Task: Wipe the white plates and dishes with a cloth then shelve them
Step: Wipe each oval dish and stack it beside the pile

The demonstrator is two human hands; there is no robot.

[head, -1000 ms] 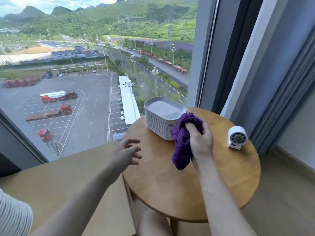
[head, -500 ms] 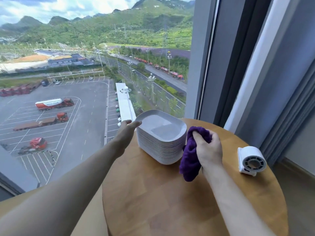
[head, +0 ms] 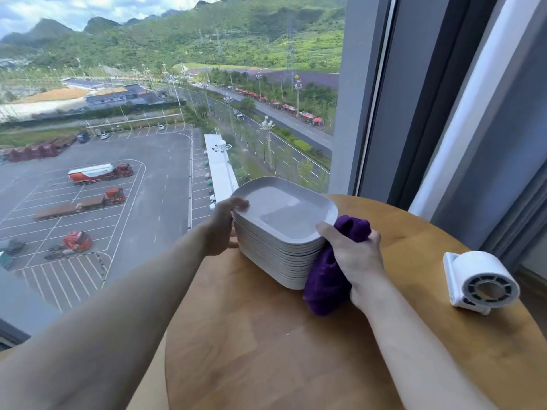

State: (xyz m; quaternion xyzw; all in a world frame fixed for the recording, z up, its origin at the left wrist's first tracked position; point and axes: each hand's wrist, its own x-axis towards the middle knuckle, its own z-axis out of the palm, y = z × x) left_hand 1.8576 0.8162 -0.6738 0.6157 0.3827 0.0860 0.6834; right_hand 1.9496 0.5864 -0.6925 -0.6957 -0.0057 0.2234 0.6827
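White plates [head: 278, 255], nested in one stack, sit on a wooden table [head: 281, 350]. The left hand [head: 220, 229] grips the stack's left edge, thumb on the top rim. The right hand [head: 355, 258] clutches a purple cloth [head: 324, 288] against its right side. A white gadget [head: 479, 279] lies well apart.

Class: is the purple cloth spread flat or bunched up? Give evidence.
Bunched up. The purple cloth hangs crumpled from the right hand, which grips it.
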